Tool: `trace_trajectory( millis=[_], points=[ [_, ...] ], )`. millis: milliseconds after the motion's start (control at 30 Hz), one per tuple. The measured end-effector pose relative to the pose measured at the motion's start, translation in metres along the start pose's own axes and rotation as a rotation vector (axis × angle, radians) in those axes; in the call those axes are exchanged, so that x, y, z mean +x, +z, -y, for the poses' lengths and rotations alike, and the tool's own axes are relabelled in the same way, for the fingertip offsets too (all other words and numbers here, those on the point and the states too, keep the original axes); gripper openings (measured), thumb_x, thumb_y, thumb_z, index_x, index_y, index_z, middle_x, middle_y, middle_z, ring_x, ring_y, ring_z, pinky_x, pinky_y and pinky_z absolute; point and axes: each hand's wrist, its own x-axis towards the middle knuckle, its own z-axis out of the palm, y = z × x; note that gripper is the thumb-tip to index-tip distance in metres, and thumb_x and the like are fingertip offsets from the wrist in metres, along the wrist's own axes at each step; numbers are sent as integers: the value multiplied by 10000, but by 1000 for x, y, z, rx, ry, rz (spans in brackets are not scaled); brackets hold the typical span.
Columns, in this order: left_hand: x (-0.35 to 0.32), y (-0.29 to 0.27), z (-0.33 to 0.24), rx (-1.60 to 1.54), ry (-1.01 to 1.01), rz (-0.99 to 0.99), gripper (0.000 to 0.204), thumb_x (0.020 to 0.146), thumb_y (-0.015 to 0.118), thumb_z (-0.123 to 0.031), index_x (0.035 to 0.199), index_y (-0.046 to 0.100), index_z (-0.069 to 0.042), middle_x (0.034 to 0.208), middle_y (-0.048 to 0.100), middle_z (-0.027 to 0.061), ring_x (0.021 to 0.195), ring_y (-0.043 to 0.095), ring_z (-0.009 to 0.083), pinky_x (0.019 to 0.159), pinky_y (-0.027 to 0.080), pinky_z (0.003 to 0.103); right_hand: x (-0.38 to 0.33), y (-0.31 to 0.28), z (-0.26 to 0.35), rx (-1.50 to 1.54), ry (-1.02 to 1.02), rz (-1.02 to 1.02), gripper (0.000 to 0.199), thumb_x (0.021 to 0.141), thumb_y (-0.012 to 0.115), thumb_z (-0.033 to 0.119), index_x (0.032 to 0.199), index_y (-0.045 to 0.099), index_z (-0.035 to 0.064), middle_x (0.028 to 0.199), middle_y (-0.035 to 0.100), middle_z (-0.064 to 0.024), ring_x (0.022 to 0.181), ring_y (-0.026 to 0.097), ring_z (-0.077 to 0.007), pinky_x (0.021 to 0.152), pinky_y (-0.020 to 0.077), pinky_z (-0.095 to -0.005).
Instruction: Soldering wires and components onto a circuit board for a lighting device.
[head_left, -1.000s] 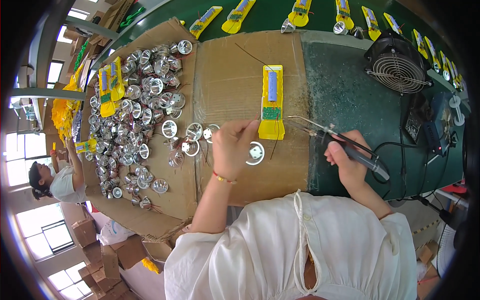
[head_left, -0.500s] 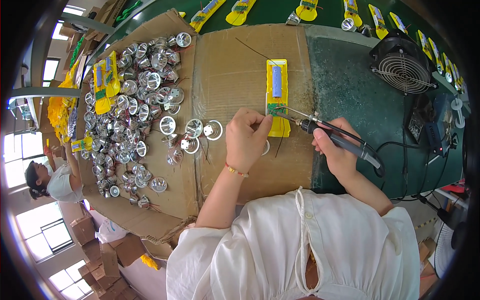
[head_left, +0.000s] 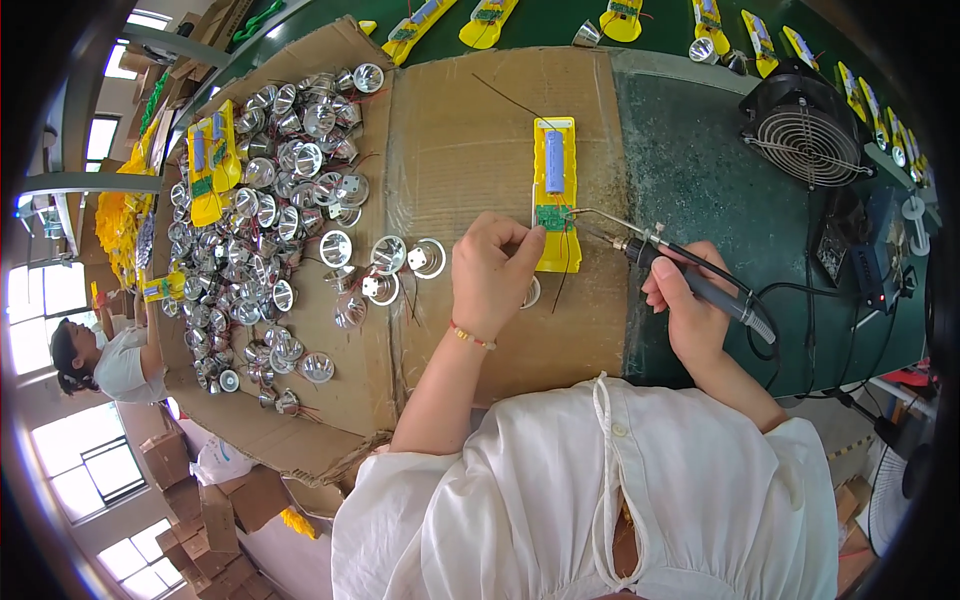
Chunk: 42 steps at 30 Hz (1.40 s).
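Observation:
On the cardboard lies a yellow plastic casing (head_left: 565, 262) with a blue cylindrical battery (head_left: 554, 165) and a small green circuit board (head_left: 551, 217). My left hand (head_left: 492, 275) pinches at the board's left edge; what its fingertips hold is hidden. Partly under that hand, a reflector cup (head_left: 532, 293) shows its rim. My right hand (head_left: 692, 315) grips a soldering iron (head_left: 712, 296) with a thin curved metal tube along it. The tube's end is at the board's right side, and the iron's tip points at the casing's right edge. Thin dark wires run from the casing.
Many silver reflector cups (head_left: 290, 160) fill a cardboard tray (head_left: 350, 400) at left, with yellow casings (head_left: 210, 190) on top. More casings line the green table's (head_left: 690, 140) far edge. A black fan (head_left: 808, 140) and a soldering station (head_left: 880, 260) stand right. Another person (head_left: 120, 360) works far left.
My right hand has drawn the soldering iron slightly right, away from the board, which now shows more fully. My left hand stays nearly in place.

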Motion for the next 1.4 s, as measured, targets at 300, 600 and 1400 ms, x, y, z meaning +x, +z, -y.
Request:
trace_trajectory(
  millis=[300, 600, 1400],
  points=[
    [0, -5, -3, 27, 65, 113, 130, 733, 675, -130, 708, 652, -4, 719, 564, 79, 535, 546, 175, 500, 426, 283, 0, 2, 3, -10, -1, 16, 142, 804, 629, 70, 855, 518, -2, 668, 594, -78, 559, 559, -90, 490, 455, -210],
    [5, -2, -6, 58, 47, 154, 148, 729, 673, -141, 682, 646, -4, 722, 553, 76, 550, 546, 182, 519, 436, 292, -2, 2, -2, -77, -11, 27, 146, 808, 629, 82, 840, 517, -5, 663, 593, -76, 556, 555, -88, 486, 451, -209],
    [26, -14, -21, 348, -62, 328, 179, 748, 594, -189, 691, 668, -37, 584, 620, 119, 526, 618, 225, 547, 498, 310, 3, -46, -8, 28, -12, -107, 129, 825, 592, 85, 853, 501, -3, 649, 578, -85, 525, 528, -91, 458, 417, -198]
  ],
)
